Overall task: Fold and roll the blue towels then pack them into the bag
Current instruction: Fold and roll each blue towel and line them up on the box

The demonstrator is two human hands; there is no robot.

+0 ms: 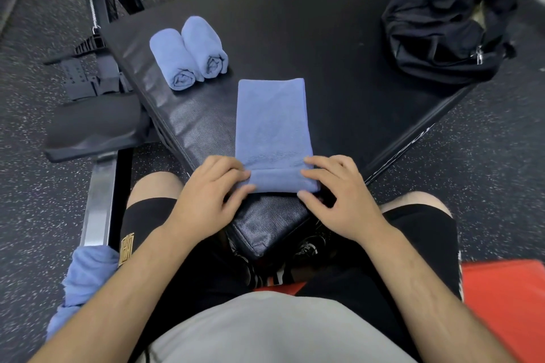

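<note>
Head view: low at the far left, a loose blue towel [85, 280] lies bunched off the black padded surface [324, 38], apparently waiting its turn. Two rolled towels [188, 53] sit side by side, touching, at the surface's left edge, parked away from the working area. The left hand [212, 188] curls over the turned-up near end of the folded towel [272, 127], fingers on top and thumb at the near edge. The right hand [339, 186] grips the opposite corner likewise, probably so the roll starts even across its width. The black bag [448, 23] stands at the far right, well apart.
</note>
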